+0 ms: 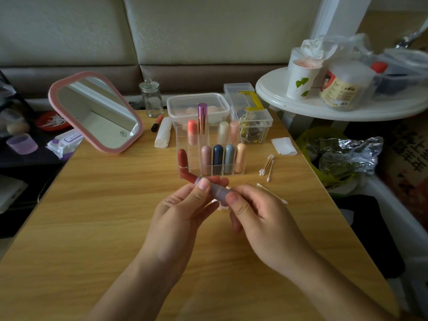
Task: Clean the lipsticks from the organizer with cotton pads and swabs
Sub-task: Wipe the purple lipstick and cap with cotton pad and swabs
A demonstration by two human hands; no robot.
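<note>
- The left hand (183, 205) pinches a lipstick (217, 191) between thumb and curled fingers, near its far end.
- The right hand (259, 218) grips the near end of the same grey-purple tube, thumb on top and fingers curled beneath.
- The tube lies tilted above the table (92, 216), its dark red end pointing far and left.
- Just beyond it stands the clear organizer (194, 156), with capped lipsticks (217, 158) upright in its compartments.
- To the organizer's right lie loose cotton swabs (266, 165); farther right lies a white cotton pad (283, 145).
- A pink-framed mirror (97, 112) leans at the far left.
</note>
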